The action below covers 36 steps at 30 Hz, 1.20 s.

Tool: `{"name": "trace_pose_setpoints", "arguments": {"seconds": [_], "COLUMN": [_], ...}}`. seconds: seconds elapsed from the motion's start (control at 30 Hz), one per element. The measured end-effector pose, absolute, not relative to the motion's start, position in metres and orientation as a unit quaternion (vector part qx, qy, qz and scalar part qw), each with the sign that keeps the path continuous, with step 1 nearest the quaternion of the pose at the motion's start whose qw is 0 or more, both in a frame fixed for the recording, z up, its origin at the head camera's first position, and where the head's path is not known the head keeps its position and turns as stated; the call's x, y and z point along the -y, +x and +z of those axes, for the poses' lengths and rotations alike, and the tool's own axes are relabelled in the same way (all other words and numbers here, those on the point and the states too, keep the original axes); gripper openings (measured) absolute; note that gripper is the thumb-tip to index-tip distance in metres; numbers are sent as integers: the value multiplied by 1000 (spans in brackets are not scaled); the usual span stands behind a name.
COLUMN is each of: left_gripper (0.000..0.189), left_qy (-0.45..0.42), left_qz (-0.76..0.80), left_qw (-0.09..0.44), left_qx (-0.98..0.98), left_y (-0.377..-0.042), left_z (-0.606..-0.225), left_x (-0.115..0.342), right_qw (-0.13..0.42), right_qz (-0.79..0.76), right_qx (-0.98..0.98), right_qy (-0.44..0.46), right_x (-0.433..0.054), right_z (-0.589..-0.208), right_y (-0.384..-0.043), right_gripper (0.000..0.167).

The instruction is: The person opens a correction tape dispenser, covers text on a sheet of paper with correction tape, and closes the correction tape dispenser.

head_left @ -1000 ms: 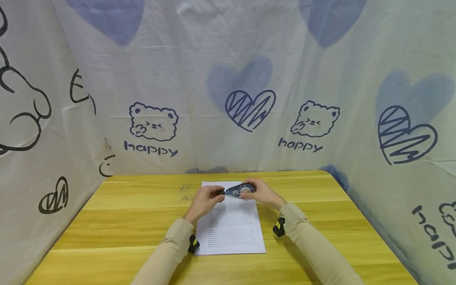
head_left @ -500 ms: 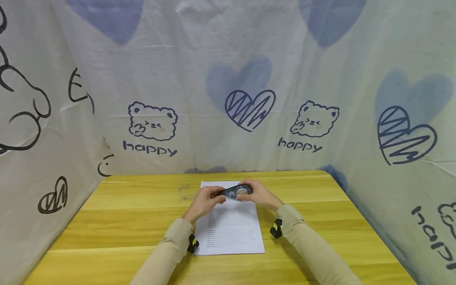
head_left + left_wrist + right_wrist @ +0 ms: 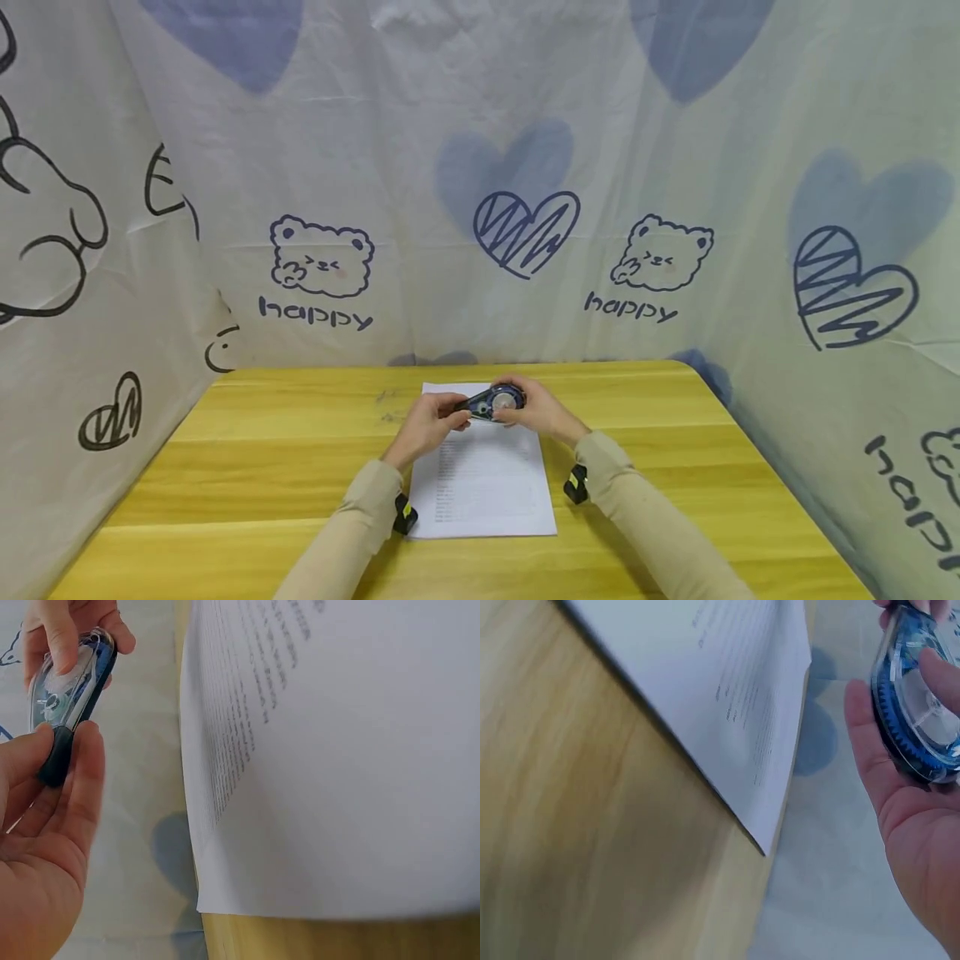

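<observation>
A correction tape dispenser (image 3: 504,402) with a clear blue-tinted body is held above the far part of a printed sheet stack (image 3: 491,483). My left hand (image 3: 426,427) pinches its dark cap (image 3: 57,757) between thumb and fingers at the narrow end. The wide round end is gripped by my right hand (image 3: 546,413), thumb over the white reel (image 3: 928,709). In the left wrist view the cap sits against the body, with no gap visible. Blue gear teeth show through the casing in the right wrist view.
The printed pages lie flat on a yellow wood-grain table (image 3: 255,467). A pale curtain (image 3: 420,100) with hearts and bears hangs behind the table and along both sides. Faint dark marks show on the tabletop left of the pages.
My right hand has moved left with the dispenser body toward the cap in my left hand. The small gap between cap and body seen earlier has closed. My left hand has barely moved.
</observation>
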<state>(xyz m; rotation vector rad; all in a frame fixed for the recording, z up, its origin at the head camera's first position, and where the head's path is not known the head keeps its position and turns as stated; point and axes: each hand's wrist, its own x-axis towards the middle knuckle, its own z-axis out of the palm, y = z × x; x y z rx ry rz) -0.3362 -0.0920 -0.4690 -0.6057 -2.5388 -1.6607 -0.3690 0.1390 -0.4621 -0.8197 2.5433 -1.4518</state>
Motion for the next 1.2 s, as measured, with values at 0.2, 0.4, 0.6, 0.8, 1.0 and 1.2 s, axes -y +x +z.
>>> {"name": "trace_pose_setpoints", "arguments": {"seconds": [0.2, 0.4, 0.6, 0.8, 1.0, 1.2], "left_gripper": [30, 29, 24, 28, 25, 25], "left_qy": [-190, -191, -197, -173, -167, -173], "left_qz": [-532, -514, -472, -442, -422, -377], "left_qw": [32, 28, 47, 64, 80, 108], "left_qx": [825, 836, 858, 878, 888, 904], "left_y": [-338, -336, -335, -334, -335, -335], "left_z": [-470, -472, -467, -462, -459, -456], "left_x": [95, 99, 102, 105, 113, 120], "right_qw": [-37, -57, -86, -64, -37, -32], "right_qz": [-341, -216, -156, -165, -174, -158], "right_qx": [-884, -923, -928, -928, -937, -947], "right_qy": [-317, -313, -328, -329, -302, -279], "right_x": [-129, -120, -118, -126, -137, -154], "right_z": [-462, -458, -455, -455, -454, -454], "right_y": [-365, -357, -353, -354, -354, -355], "right_gripper": [71, 72, 69, 64, 65, 65]}}
